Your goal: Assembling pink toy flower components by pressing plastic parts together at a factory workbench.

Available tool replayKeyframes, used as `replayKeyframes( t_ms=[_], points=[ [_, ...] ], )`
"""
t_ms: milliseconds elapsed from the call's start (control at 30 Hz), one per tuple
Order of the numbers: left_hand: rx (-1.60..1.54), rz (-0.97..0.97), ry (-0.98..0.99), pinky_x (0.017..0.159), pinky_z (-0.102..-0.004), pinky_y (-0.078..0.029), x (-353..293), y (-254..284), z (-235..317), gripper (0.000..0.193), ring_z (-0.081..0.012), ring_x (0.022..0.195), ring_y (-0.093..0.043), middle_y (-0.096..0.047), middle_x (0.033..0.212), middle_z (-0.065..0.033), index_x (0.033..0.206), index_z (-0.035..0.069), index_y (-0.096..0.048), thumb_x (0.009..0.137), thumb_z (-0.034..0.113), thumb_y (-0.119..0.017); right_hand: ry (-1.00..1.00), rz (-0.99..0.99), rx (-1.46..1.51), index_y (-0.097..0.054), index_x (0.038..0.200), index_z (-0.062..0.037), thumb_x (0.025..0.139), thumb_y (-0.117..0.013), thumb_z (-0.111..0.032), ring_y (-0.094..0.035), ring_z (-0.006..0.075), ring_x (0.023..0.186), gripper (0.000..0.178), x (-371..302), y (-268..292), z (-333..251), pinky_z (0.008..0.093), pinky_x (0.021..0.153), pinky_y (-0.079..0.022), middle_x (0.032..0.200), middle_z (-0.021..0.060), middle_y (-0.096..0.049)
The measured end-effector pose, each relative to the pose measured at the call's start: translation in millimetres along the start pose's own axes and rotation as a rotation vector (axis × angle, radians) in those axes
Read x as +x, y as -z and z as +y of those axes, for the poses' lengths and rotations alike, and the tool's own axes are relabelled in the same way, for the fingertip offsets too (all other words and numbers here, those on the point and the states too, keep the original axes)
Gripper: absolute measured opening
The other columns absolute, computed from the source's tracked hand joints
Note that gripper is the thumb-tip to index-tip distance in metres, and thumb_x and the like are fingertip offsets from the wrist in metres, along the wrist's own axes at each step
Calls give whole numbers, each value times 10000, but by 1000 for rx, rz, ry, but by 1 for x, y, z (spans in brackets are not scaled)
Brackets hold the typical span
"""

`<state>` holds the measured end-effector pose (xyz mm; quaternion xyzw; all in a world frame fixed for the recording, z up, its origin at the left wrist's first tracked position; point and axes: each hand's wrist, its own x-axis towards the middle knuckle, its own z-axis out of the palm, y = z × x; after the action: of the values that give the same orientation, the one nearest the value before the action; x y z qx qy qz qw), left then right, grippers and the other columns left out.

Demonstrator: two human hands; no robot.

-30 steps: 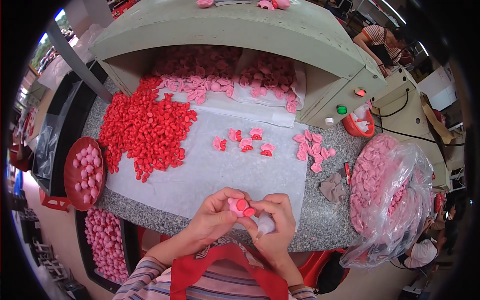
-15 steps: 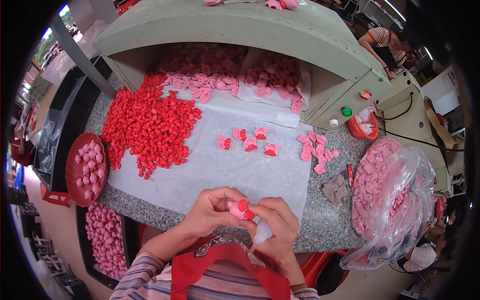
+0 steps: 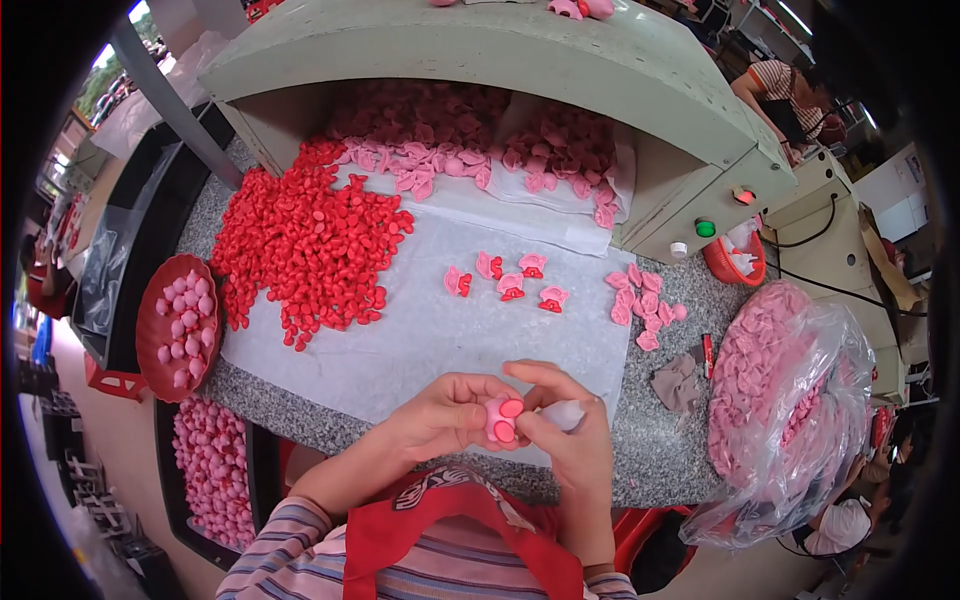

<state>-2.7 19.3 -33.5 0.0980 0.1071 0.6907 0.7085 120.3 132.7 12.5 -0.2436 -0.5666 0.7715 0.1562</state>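
Above the worktable's front edge, my left hand [image 3: 440, 412] pinches a small pink figure [image 3: 494, 422] whose two red oval parts face up. My right hand [image 3: 578, 435] is close against the figure's right side, with its thumb at the red parts and its index finger raised. A whitish translucent squeeze bottle [image 3: 566, 414] is tucked in the right hand; its tip is hidden. Beyond the hands, several pink pieces with red parts attached [image 3: 511, 287] lie on the white sheet [image 3: 440, 345]. A cluster of plain pink pieces [image 3: 645, 303] lies to their right.
At the left is a heap of red parts [image 3: 310, 240]; beside it are a red dish [image 3: 150, 350] of pink figures and a black bin [image 3: 262, 490] of more. A pale green metal housing [image 3: 480, 55] arches over pink pieces. A plastic bag [image 3: 800, 430] stands right.
The figure has turned so its red ovals face up. The bottle in my right hand has swung from pointing downward to lying sideways, and my right index finger has lifted.
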Motion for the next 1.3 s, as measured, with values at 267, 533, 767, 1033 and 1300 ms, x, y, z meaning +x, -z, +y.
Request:
replayKeyframes(
  t_ms=[267,533,767,1033,1300],
  points=[
    [269,179,4,768,-329,-510,-7,-2,3,349,-214,865,-608,-589,1002,-165,1062,-61,-537,733,13,-628,-29,-218,34,-598,1005,32,671,-577,14,-570,121,784,336,3,6,-2,177,540,-469,1121,152,-524],
    [321,143,151,866,-323,-438,-5,-13,16,537,-206,987,-560,-578,1051,-155,1150,-79,-471,673,18,-697,9,-230,78,-632,913,14,686,-603,1,-576,168,850,229,-6,1,-2,212,608,-499,1128,183,-509],
    [275,64,271,735,-276,-498,-8,1,14,415,-174,863,-599,-591,974,-131,1128,-47,-486,740,6,-623,-8,-328,38,-629,894,22,695,-593,7,-578,185,851,203,-6,5,3,242,641,-502,1036,184,-558],
    [271,281,87,704,-268,-510,-1,-27,7,388,-188,835,-605,-583,958,-132,1144,-19,-440,791,44,-589,248,25,77,-571,897,35,702,-596,19,-560,188,885,197,-2,-2,19,271,716,-480,990,168,-571],
    [625,159,-433,745,-273,-506,1,-20,-12,479,-192,894,-576,-518,1065,-167,1183,-12,-430,737,-119,-569,554,141,-149,-581,987,22,690,-603,76,-567,192,896,303,-4,-14,25,271,735,-473,1064,176,-547]
  ],
)
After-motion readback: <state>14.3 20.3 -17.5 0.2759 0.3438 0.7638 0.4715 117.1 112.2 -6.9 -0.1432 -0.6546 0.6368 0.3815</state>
